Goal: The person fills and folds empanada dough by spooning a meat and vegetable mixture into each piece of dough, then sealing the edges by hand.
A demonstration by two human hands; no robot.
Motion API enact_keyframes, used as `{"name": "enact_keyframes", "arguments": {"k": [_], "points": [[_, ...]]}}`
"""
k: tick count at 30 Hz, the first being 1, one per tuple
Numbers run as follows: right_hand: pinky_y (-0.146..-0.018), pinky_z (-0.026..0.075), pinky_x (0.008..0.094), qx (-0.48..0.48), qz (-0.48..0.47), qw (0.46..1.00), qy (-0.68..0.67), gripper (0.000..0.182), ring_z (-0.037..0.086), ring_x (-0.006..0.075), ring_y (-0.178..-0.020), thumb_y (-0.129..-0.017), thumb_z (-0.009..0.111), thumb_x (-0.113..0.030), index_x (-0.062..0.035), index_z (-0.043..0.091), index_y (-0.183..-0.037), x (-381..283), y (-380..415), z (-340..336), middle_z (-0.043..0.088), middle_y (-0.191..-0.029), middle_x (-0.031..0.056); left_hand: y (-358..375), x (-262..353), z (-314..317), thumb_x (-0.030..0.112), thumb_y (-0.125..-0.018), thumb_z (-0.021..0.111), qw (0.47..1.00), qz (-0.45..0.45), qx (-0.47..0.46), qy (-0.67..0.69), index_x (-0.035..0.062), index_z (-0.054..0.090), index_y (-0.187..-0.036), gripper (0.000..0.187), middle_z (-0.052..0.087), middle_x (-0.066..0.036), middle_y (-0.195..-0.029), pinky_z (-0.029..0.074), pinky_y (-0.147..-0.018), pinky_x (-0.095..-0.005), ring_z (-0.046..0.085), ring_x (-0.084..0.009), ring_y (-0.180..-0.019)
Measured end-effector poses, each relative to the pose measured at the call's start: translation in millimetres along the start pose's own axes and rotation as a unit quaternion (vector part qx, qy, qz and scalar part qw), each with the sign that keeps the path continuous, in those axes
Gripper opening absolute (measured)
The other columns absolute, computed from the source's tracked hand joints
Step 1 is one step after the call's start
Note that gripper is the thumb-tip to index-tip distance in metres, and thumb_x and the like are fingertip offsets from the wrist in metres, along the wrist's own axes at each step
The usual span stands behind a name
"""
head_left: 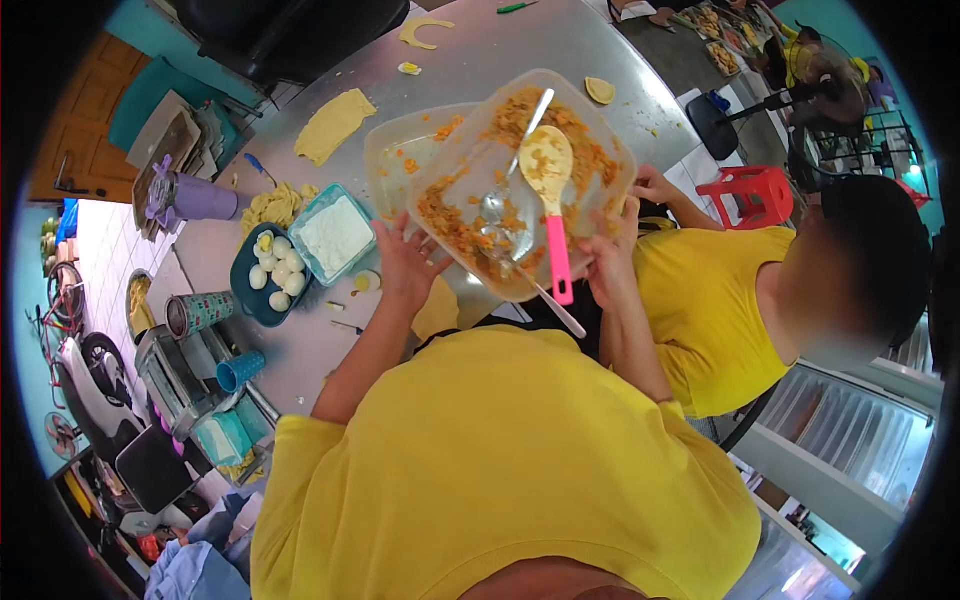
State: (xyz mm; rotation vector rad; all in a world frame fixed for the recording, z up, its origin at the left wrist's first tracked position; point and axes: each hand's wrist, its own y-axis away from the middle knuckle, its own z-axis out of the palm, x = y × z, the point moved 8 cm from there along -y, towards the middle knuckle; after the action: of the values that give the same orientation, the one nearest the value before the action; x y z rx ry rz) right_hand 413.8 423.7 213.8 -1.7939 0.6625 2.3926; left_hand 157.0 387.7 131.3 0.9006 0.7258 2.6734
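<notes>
Our right hand point(606, 264) grips the near-right edge of a translucent rectangular plastic container point(432, 182) smeared with orange filling; our left hand point(405, 264) spreads open at its left edge. A pink-handled cream spoon point(548, 170) lies inside.

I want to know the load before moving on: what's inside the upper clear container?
The upper container holds orange-brown food bits, a pink-handled spoon and metal utensils. Whatever lies beneath the spoon's bowl is hidden.
</notes>
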Motion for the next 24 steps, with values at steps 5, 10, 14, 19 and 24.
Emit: {"name": "enact_keyframes", "arguments": {"k": [5,10,14,19,24], "points": [[-0.042,0.053,0.0349,-0.2,0.174,0.962,0.064,0.013,0.06,0.0297,-0.048,-0.074,0.047,-0.002,0.0089,0.048,-0.067,60,-4,43,0.054,-0.062,0.0192,46,20,11,0.046,-0.085,0.047,0.963,0.047,0.142,-0.222,0.0133,0.019,-0.133,0.064,0.035,-0.012,-0.132,0.038,-0.093,-0.0528,0.034,-0.031,-0.123],[-0.045,0.053,0.0345,-0.274,0.189,0.941,0.052,0.022,0.06,0.028,-0.049,-0.077,0.051,-0.007,0.013,0.045,-0.084,82,16,87,0.054,-0.063,0.0184,41,14,-37,0.025,-0.08,0.047,0.984,0.129,0.124,-0.001,0.0121,0.022,-0.131,0.058,0.039,-0.011,-0.127,0.039,-0.093,-0.0481,0.043,-0.0291,-0.114],[-0.047,0.053,0.0324,-0.298,0.233,0.92,0.107,0.038,0.06,0.0234,-0.056,-0.082,0.057,-0.023,0.0076,0.046,-0.103,87,22,98,0.057,-0.076,0.0157,59,39,-75,0.013,-0.072,0.045,0.95,0.29,0.097,0.067,0.0123,0.026,-0.129,0.059,0.042,-0.01,-0.121,0.038,-0.095,-0.0459,0.046,-0.0286,-0.109],[-0.061,0.048,0.034,-0.224,-0.32,0.844,0.368,0.023,0.06,0.0216,-0.071,-0.082,0.058,-0.02,-0.0053,0.059,-0.1,-3,-7,124,0.059,-0.088,0.0097,104,63,-53,0.011,-0.071,0.045,0.926,0.351,0.137,0.032,0.014,0.026,-0.129,0.062,0.041,-0.011,-0.122,0.038,-0.095,-0.0459,0.045,-0.0291,-0.111],[-0.069,0.044,0.0361,-0.383,-0.609,0.575,0.389,0.014,0.055,0.024,-0.078,-0.073,0.059,-0.01,-0.0096,0.064,-0.086,-27,51,230,0.056,-0.077,0.0055,108,73,-55,0.011,-0.071,0.045,0.915,0.385,0.121,0.009,0.0145,0.023,-0.132,0.064,0.039,-0.012,-0.125,0.04,-0.093,-0.045,0.045,-0.0291,-0.111]]}}
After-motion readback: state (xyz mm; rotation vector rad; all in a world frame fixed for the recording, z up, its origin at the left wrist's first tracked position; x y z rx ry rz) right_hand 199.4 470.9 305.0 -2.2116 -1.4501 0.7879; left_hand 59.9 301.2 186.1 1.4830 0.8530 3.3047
